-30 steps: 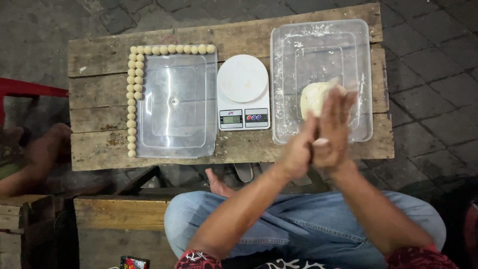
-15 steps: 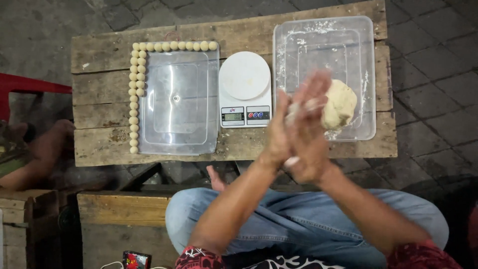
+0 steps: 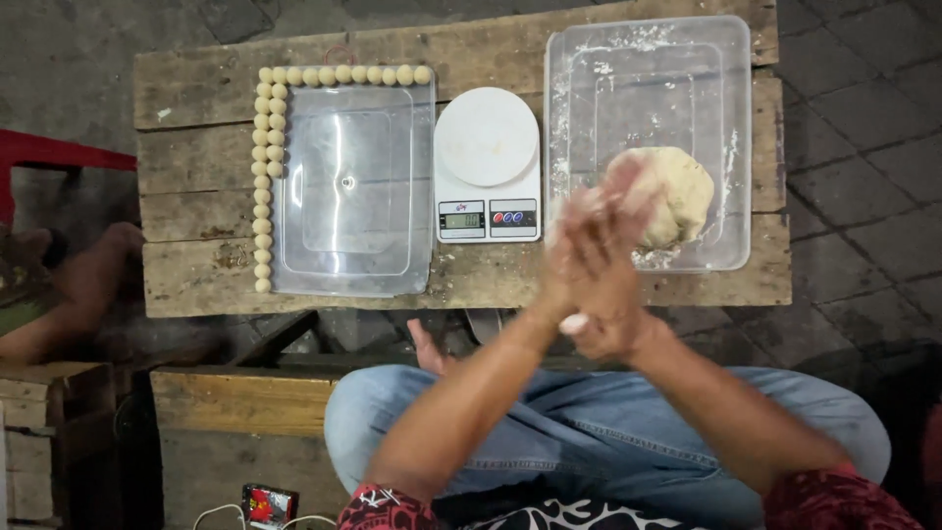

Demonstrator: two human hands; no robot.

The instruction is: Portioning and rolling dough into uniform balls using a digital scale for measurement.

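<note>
Rough wooden plank table (image 3: 196,285) over dark pavers: left hand (image 3: 574,255) & right hand (image 3: 613,294) pressed palm-to-palm on a small pale dough piece (image 3: 572,323) w/ the beige dough lump (image 3: 677,191) behind in a clear plastic tub (image 3: 731,118); risk: the piece slipping out toward the white digital scale (image 3: 488,167).

The surface (image 3: 196,98) is rough, weathered wood planks, matt and stained. On it, the tray (image 3: 731,118) right of the scale (image 3: 488,167) is clear glossy plastic dusted with white flour, holding a matt, lumpy dough lump (image 3: 677,191). The scale is smooth white plastic. Left of the scale lies a clear, shiny plastic lid (image 3: 353,186), edged by smooth, matt dough balls (image 3: 262,177).
</note>
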